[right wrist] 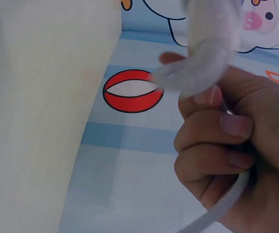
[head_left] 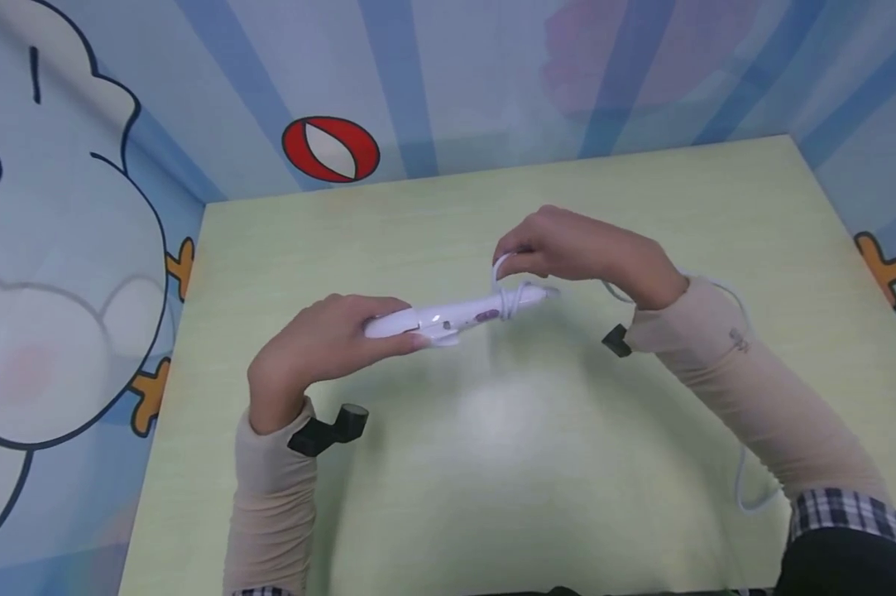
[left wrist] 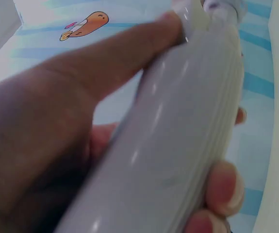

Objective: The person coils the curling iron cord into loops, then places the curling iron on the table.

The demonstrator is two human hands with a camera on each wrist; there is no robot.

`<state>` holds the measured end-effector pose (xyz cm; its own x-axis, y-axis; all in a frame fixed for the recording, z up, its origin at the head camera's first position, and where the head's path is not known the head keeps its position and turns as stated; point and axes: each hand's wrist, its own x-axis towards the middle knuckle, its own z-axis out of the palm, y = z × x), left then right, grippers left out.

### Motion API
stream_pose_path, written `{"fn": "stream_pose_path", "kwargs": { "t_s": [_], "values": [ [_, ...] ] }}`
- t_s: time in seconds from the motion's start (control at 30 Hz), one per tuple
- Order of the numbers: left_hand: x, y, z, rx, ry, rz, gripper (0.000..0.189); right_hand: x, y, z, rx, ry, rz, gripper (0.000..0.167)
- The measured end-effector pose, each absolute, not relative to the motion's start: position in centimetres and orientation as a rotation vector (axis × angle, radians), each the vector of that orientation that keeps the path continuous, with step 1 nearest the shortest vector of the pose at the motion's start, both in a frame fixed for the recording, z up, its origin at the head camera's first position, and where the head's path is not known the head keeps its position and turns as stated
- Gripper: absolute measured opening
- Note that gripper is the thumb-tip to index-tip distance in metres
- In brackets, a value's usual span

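My left hand (head_left: 321, 339) grips one end of a white hair iron (head_left: 462, 314), thumb along the near side and fingers round the far side. Its smooth, glossy body (left wrist: 163, 131) fills much of the left wrist view, fingertips curling over the ridged edge. Several turns of white cord (head_left: 509, 303) wrap the iron near its tapered right end. Above that end, my right hand (head_left: 574, 244) pinches the cord in a small loop. In the right wrist view, the trailing cord (right wrist: 226, 199) passes through its curled fingers. Both hands hold these above the table.
The pale table (head_left: 537, 463) lies below the hands, with a cartoon-printed wall (head_left: 477, 83) at its far edge. More slack cord (head_left: 749, 505) hangs by the right forearm. Each wrist carries a small black camera mount, including the left mount (head_left: 328, 430).
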<state>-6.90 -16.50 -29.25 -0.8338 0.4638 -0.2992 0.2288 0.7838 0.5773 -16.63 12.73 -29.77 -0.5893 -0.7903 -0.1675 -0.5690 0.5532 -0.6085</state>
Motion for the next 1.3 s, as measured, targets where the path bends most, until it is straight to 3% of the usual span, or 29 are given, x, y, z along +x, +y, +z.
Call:
{"fn": "stream_pose_path", "kwargs": {
  "t_s": [0.13, 0.3, 0.83, 1.3],
  "values": [
    [-7.0, -15.7, -29.6, 0.415, 2.634, 0.593, 0.047, -16.4, 12.1, -29.9, -1.113, 2.460, -0.627, 0.014],
    [-7.4, -15.1, -30.2, 0.363, 2.720, 0.477, 0.045, -15.9, 11.3, -30.0, -1.088, 2.559, -0.559, 0.014],
    [-9.3, -15.6, -32.5, 0.243, 2.861, 0.533, 0.058, -13.7, 9.9, -30.5, -0.827, 2.689, -0.744, 0.031],
    [-9.5, -15.7, -33.1, 0.032, 2.858, 0.877, 0.062, -13.3, 9.5, -31.9, -0.886, 2.686, -0.953, 0.019]
  ]
}}
